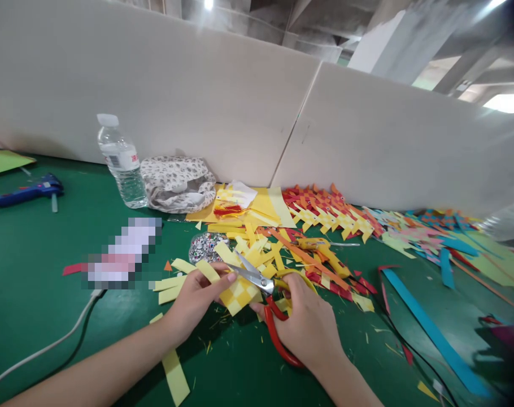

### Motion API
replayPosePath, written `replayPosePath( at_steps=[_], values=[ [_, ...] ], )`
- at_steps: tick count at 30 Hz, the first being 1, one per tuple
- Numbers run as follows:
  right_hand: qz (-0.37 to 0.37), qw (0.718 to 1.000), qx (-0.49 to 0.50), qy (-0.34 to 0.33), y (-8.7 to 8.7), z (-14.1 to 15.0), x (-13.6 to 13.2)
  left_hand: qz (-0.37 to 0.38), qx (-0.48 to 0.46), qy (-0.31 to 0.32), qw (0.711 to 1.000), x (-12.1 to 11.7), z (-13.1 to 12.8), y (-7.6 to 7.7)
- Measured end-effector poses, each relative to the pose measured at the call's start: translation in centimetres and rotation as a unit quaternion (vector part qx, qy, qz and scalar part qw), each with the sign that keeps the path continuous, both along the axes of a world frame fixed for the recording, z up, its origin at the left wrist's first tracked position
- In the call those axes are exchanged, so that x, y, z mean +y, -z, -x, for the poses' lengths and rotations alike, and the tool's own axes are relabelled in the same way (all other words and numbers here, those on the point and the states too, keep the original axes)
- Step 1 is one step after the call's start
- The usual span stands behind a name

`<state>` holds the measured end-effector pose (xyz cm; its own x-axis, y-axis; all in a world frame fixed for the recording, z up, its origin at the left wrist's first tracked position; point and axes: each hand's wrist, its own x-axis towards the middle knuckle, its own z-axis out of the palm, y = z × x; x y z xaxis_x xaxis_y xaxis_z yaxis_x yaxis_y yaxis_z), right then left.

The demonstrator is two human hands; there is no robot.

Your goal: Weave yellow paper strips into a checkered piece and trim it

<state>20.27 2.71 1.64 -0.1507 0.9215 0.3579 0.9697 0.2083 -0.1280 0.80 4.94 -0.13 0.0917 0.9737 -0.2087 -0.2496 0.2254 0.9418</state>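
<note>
My left hand (pixel 204 289) pinches a woven piece of yellow paper strips (pixel 241 295), with loose strip ends sticking out at its upper left. In my right hand (pixel 310 314) is a pair of scissors (pixel 278 333) with one red and one yellow handle loop. Their blades (pixel 252 274) are parted and lie over the upper edge of the woven paper, close to my left thumb. Just beyond my hands lies a heap of yellow paper strips (pixel 257 251). Behind my left hand is a clear bag of small googly eyes (pixel 207 247).
A yellow glue gun (pixel 325 254) lies among orange and red scraps. Finished-looking woven fish shapes (pixel 325 212) rest by the white partition (pixel 223 96). At left are a water bottle (pixel 123 164), a patterned cloth bundle (pixel 178 183), a blurred-out phone-like object on a white cable (pixel 77 333) and a blue glue gun (pixel 28 191).
</note>
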Motion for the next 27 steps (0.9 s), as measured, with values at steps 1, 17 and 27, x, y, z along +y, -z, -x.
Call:
replayPosePath(
  at_steps=[1, 17, 27],
  values=[
    [0.001, 1.0, -0.003, -0.001, 0.02, -0.01, 0.0, 0.003, 0.001, -0.005, 1.0, 0.0, -0.05, -0.04],
    [0.004, 1.0, -0.022, -0.017, -0.3, 0.06, -0.14, -0.063, 0.047, 0.044, 0.996, -0.02, -0.08, 0.22],
    [-0.01, 0.999, -0.017, -0.029, -0.19, 0.19, -0.22, -0.072, 0.053, 0.037, 0.995, -0.04, -0.08, -0.45]
  ],
)
